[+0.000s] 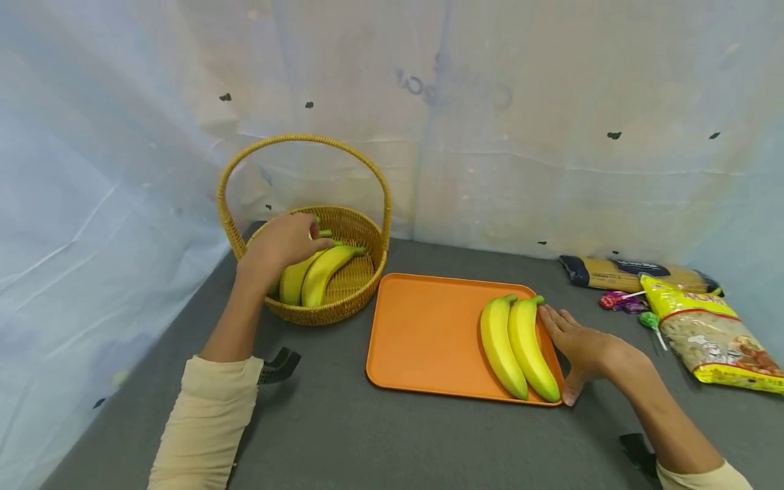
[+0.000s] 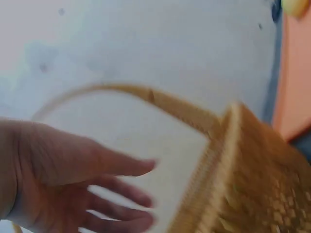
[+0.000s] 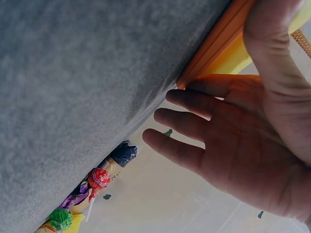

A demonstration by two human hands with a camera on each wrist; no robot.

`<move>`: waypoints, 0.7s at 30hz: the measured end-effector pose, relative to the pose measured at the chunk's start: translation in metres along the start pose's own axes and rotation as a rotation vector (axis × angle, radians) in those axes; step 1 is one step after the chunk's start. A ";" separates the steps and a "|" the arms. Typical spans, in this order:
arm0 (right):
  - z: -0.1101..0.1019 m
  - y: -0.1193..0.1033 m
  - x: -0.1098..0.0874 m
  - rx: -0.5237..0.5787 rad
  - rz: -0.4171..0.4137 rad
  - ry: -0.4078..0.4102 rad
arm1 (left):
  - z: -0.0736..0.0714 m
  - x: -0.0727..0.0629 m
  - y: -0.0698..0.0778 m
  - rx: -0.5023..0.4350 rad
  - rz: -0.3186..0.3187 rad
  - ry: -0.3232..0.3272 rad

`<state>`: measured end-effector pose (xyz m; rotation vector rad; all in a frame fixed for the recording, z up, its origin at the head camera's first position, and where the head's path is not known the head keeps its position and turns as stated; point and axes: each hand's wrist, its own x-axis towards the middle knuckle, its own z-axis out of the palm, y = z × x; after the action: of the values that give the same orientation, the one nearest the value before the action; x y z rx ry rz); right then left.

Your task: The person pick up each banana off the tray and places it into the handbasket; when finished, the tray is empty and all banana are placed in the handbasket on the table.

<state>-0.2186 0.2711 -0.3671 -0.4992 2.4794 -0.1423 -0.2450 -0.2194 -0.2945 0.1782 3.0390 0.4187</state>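
My left hand [image 1: 286, 235] is over the wicker basket [image 1: 343, 309], just above the bananas [image 1: 327, 272] lying inside it. In the left wrist view, that hand [image 2: 97, 179] has loosely bent fingers with nothing between thumb and fingertips, and the blurred basket [image 2: 262, 179] is beside it. The orange tray [image 1: 429, 333] bears two yellow bananas [image 1: 517, 347] side by side near its right end. Fingers straight, my right hand [image 1: 588, 347] rests along the tray's right edge. The right wrist view shows its palm [image 3: 238, 141] holding nothing, with fingertips at the tray's rim [image 3: 214, 43].
The tall basket handle [image 1: 303, 138] arches over the left hand. Right of the tray lie a long pasta packet [image 1: 631, 275], lollipops [image 1: 650, 320] and a yellow-edged food bag [image 1: 713, 333]. A pale plastic sheet [image 1: 490, 136] hangs behind the dark tabletop [image 1: 380, 435].
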 end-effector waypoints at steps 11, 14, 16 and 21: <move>0.002 0.001 0.000 -0.001 -0.009 -0.006 | 0.015 -0.015 0.094 -0.008 0.573 -0.429; 0.002 0.000 0.000 -0.003 -0.009 -0.013 | 0.027 -0.005 0.123 0.037 0.674 -0.544; 0.003 -0.001 0.001 -0.003 -0.005 -0.015 | 0.038 0.002 0.142 0.062 0.714 -0.589; 0.000 0.000 0.000 0.002 0.016 -0.008 | 0.082 0.012 0.187 0.125 0.725 -0.635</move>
<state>-0.2182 0.2709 -0.3673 -0.4785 2.4742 -0.1366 -0.2305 -0.0170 -0.3225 1.1771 2.2820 0.1485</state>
